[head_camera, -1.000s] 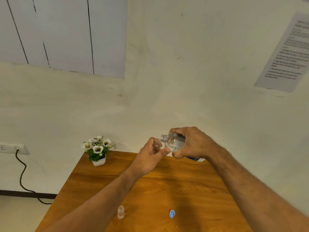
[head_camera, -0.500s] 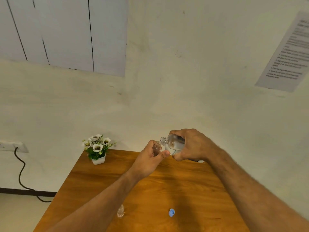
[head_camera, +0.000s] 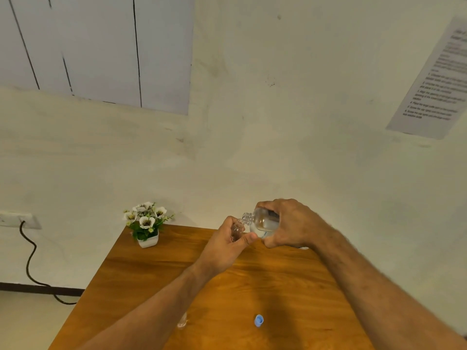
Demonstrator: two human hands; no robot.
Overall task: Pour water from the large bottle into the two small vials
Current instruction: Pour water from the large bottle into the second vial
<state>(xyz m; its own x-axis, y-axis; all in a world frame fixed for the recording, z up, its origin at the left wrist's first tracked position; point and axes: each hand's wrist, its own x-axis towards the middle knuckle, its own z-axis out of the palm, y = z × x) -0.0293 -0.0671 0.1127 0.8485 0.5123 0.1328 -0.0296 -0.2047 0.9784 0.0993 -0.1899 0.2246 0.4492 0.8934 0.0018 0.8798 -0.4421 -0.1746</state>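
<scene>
Above the wooden worktop [head_camera: 265,286], the right hand [head_camera: 290,226] is gripping the clear, uncapped, tilted bottle [head_camera: 262,221]; the left hand [head_camera: 225,246] is gripping a clear vial [head_camera: 237,229] at its mouth.

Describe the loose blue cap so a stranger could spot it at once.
Start from the wooden table against the pale wall and look at its near part, below the two hands. The blue cap lies alone on the wood, between the two forearms. It is the only blue thing on the table; the small clear vial to its left is colourless and partly hidden by the left forearm.
</scene>
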